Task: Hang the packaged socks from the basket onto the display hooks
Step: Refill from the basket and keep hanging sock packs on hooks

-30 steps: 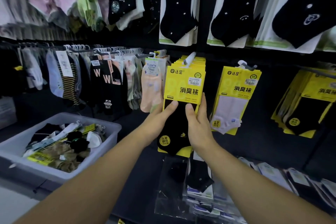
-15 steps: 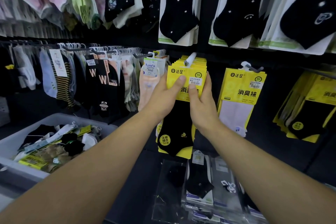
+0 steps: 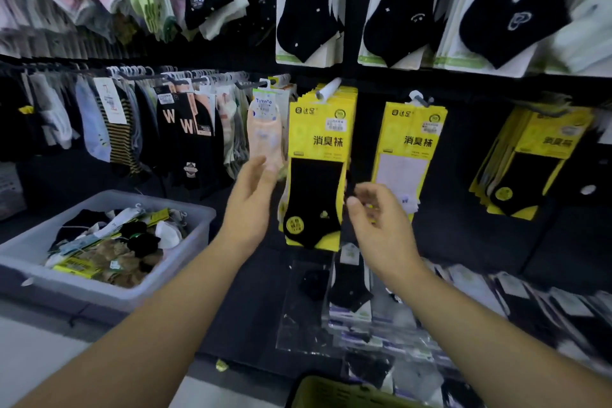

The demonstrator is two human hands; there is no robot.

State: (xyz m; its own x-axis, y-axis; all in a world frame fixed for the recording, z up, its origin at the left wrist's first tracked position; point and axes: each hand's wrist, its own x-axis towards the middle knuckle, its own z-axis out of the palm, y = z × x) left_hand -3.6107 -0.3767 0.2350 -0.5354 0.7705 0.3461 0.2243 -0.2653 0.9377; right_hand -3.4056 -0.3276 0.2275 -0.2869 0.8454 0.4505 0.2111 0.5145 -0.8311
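- Far left: grey basket (image 3: pixel 195 225) on a dark ledge, heaped with loose packaged socks (image 3: pixel 109 242) lying at mixed angles, black, white and tan among yellow cards.
- Behind and above it: a rail of hanging socks (image 3: pixel 172 122), striped, black and pale, packed side by side.
- Left of centre: left hand (image 3: pixel 251 205), raised with fingers straight and spread a little, holding nothing, palm turned toward the yellow pack; fingertips just in front of a pink sock pack (image 3: pixel 266 139), apart from the yellow one.
- Centre: yellow pack of black socks (image 3: pixel 319 169), hanging at the front of a stack on a display hook (image 3: pixel 328 89); long axis vertical, printed header up, sock toe down, face toward the camera.
- Just right of that pack: right hand (image 3: pixel 377 219), fingers loosely curled, nothing plainly in its grasp; fingertips close to the pack's right edge, contact too blurred to tell.
- Further right: yellow pack of white socks (image 3: pixel 410 156) on its own hook, also hanging upright.
- Far right: more yellow packs of black socks (image 3: pixel 530 169), tilted slightly.
- Below the hands: clear-wrapped sock packs (image 3: pixel 351 291) on the lower row.
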